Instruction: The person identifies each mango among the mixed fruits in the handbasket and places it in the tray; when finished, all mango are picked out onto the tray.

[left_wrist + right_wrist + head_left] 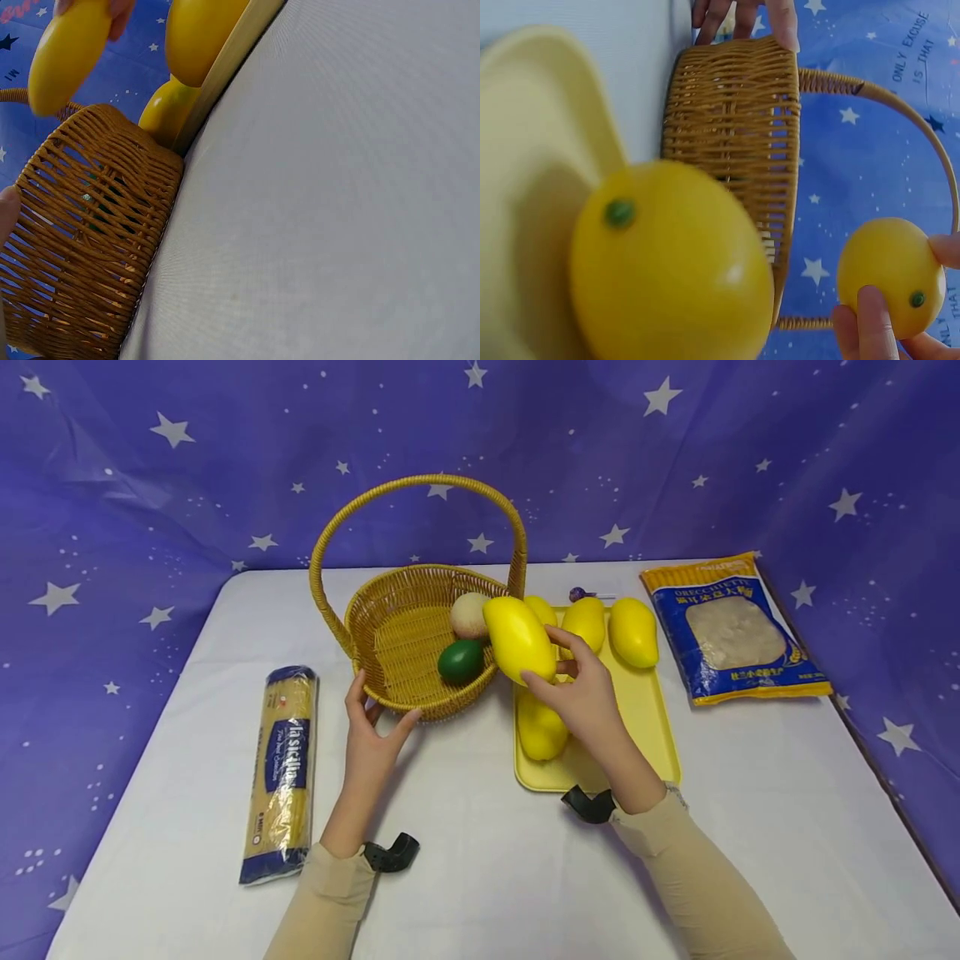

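Observation:
My right hand (588, 697) pinches a yellow toy mango (519, 639) between thumb and fingers, raised above the right rim of a wicker basket (405, 693). In the right wrist view the mango (891, 274) shows a green stem dot. My left hand (372, 752) rests against the basket's near left side, thumb and fingers spread, fingertips near the rim. Inside the basket lie a dark green oval fruit (461, 662) and a pale beige round thing (470, 615). Several more mangoes, one at the front (542, 731), lie on a yellow tray (637, 727) to the right.
A long pasta packet (279, 777) lies left of the basket. A blue and orange orecchiette bag (735, 631) lies right of the tray. Behind the tray is a small purple lollipop (577, 594). The basket's tall handle (420, 483) arches over its opening. White cloth covers the table (480, 860).

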The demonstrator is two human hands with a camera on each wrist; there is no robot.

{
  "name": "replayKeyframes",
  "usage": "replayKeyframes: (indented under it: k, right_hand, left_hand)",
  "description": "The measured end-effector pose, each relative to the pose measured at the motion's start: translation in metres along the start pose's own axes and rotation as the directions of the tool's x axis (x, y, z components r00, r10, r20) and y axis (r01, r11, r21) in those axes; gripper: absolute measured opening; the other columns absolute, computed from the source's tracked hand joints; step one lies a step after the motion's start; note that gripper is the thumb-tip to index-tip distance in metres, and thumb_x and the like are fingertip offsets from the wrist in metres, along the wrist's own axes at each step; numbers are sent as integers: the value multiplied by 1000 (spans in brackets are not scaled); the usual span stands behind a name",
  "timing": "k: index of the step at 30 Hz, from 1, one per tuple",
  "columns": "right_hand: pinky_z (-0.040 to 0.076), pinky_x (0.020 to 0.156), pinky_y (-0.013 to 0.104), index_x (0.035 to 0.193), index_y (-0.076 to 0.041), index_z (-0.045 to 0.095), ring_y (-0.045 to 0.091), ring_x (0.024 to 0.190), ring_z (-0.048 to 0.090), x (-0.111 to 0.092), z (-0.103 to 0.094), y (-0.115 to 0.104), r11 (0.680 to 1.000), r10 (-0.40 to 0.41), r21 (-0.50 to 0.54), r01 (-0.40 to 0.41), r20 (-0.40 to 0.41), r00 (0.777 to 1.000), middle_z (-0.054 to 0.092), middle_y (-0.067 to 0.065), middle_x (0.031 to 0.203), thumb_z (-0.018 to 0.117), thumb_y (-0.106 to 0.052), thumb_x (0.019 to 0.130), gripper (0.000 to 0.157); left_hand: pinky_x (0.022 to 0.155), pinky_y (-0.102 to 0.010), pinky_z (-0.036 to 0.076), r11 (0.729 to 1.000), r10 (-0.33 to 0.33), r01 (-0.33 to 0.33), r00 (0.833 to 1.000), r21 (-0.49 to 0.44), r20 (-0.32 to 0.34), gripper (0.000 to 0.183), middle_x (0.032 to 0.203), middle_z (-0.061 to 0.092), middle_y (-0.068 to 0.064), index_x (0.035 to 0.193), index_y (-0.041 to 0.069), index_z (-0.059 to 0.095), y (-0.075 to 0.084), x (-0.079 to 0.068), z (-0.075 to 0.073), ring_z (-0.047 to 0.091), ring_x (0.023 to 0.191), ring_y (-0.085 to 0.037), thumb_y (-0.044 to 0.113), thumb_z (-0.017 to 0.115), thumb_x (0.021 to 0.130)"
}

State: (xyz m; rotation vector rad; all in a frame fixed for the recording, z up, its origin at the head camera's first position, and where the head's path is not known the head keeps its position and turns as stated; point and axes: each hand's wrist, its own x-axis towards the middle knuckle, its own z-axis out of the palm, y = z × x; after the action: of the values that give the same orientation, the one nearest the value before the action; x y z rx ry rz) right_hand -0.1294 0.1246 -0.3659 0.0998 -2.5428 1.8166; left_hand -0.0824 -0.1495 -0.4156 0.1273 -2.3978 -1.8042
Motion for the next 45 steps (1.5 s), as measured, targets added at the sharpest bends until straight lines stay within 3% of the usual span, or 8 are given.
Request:
replayKeyframes:
  k: [11,15,19,24,27,33,40,45]
  right_hand:
    - [52,74,18,143,-19,47,20,100,56,-24,-37,19,999,21,-46,-26,-113,993,48,-2,140,76,-32,84,66]
    - [52,73,15,143,-16,47,18,97,57,-37,-50,25,1000,15,-13,-18,-166,986,47,2,141,75,-23,86,64]
    - [51,71,13,141,-12,48,12,92,59,-50,-63,32,1000,23,24,-18,-251,968,47,6,139,76,-12,84,64]
    - [51,68,12,140,-11,50,8,86,61,-63,-80,45,995,73,91,-44,-342,937,48,6,136,75,-2,82,64]
    - [52,68,12,141,-11,49,6,84,61,-68,-87,53,989,135,110,-101,-367,921,47,6,135,75,-3,82,64]
    - [51,69,11,144,-9,44,2,81,60,-77,-91,71,970,243,98,-223,-336,910,43,11,140,74,-12,86,66]
    - [51,68,12,146,-5,39,-1,77,59,-75,-91,85,955,295,104,-277,-265,918,40,15,142,71,-16,89,66]
    - [53,69,14,146,-2,37,-1,75,61,-74,-90,89,942,329,145,-301,-238,914,38,16,142,71,-15,89,67]
  left_hand:
    - [111,-51,27,999,-42,42,999,-8,11,92,155,16,-20,155,16,4,-3,0,0,33,135,-36,19,70,90]
    - [111,-50,27,999,-36,36,999,-17,6,94,156,16,-15,155,24,5,-19,5,1,34,135,-34,21,71,89]
    - [111,-46,30,1000,-20,20,1000,-4,-10,93,156,19,-9,153,36,7,-36,9,3,37,134,-29,29,72,88]
    - [110,-46,31,1000,10,-10,1000,-3,-26,91,155,20,-9,152,38,8,-40,9,3,38,133,-30,31,73,88]
    - [110,-46,30,1000,17,-18,999,-11,-29,91,155,20,-10,152,37,9,-39,9,2,38,133,-31,29,73,88]
    - [110,-46,30,1000,17,-18,999,-14,-28,92,155,20,-12,154,33,9,-38,9,1,37,133,-32,28,73,88]
    - [111,-46,30,1000,-1,1,1000,-13,-25,91,156,19,-11,153,36,9,-38,10,1,38,133,-30,30,72,88]
    - [112,-46,28,999,-18,18,1000,-29,-6,93,156,17,-14,154,27,7,-29,9,1,36,134,-33,22,72,89]
